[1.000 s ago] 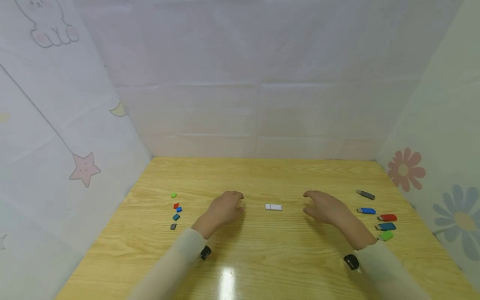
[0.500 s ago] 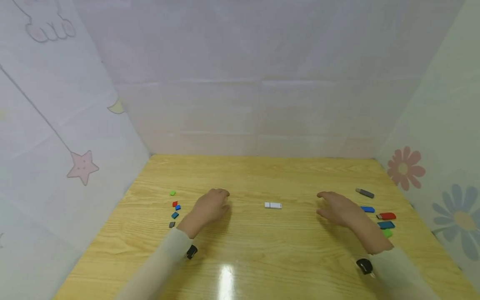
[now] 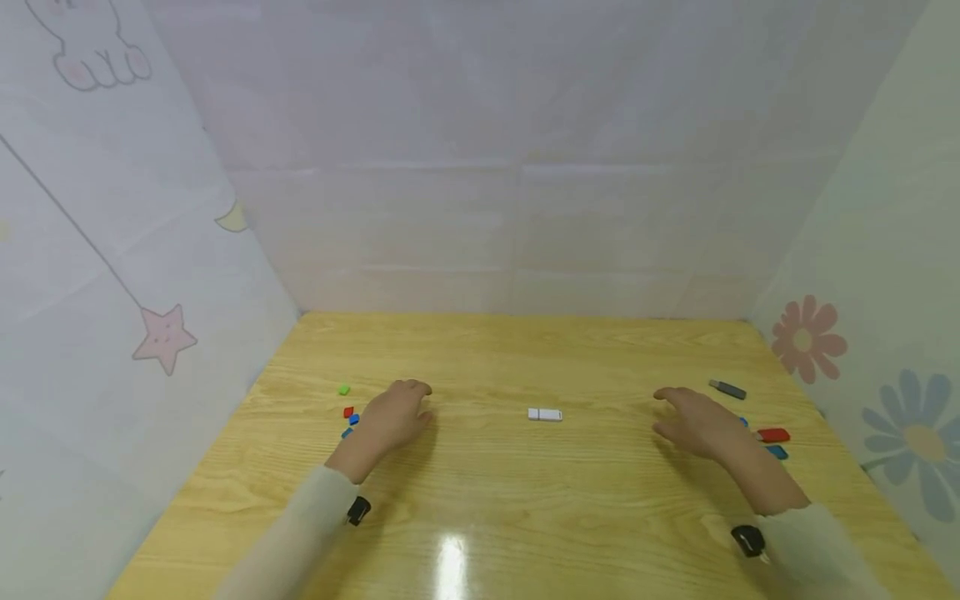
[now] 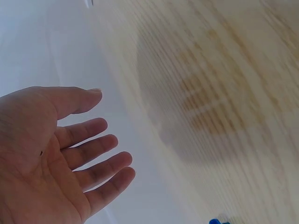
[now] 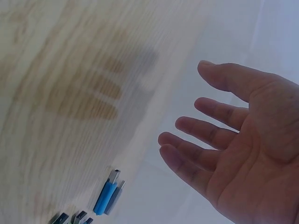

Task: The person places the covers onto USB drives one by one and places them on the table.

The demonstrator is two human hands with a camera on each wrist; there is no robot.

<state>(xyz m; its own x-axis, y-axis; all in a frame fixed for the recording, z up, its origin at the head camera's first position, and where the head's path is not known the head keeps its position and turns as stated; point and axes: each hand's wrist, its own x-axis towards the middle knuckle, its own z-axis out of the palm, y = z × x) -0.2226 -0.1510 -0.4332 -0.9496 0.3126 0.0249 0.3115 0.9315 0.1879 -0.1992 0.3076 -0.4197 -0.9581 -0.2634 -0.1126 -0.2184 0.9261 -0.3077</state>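
A white USB stick point(image 3: 551, 415) with a seam near its left end lies between the hands. The left hand point(image 3: 386, 421) hovers over the wood just right of the small caps, its fingers spread and palm bare in the left wrist view. Those caps are green point(image 3: 344, 390), red point(image 3: 348, 412), blue point(image 3: 354, 419) and teal point(image 3: 347, 433); the grey one is hidden by the left arm. On the other side the right hand point(image 3: 697, 423) hovers with relaxed fingers, holding nothing. Beyond it lie uncapped USB sticks: grey point(image 3: 729, 389), red point(image 3: 774, 435), teal point(image 3: 777, 452), and a mostly covered blue one point(image 3: 743, 422).
A wooden table point(image 3: 495, 492) fills the lower view, with pale cloth walls point(image 3: 517, 225) behind and at both sides. A black wrist camera point(image 3: 359, 510) sits at the left cuff and another black camera point(image 3: 748, 541) at the right.
Both hands have moved apart, away from the white USB stick: the left toward the caps, the right toward the USB sticks. The arms now cover the grey cap and the green stick.
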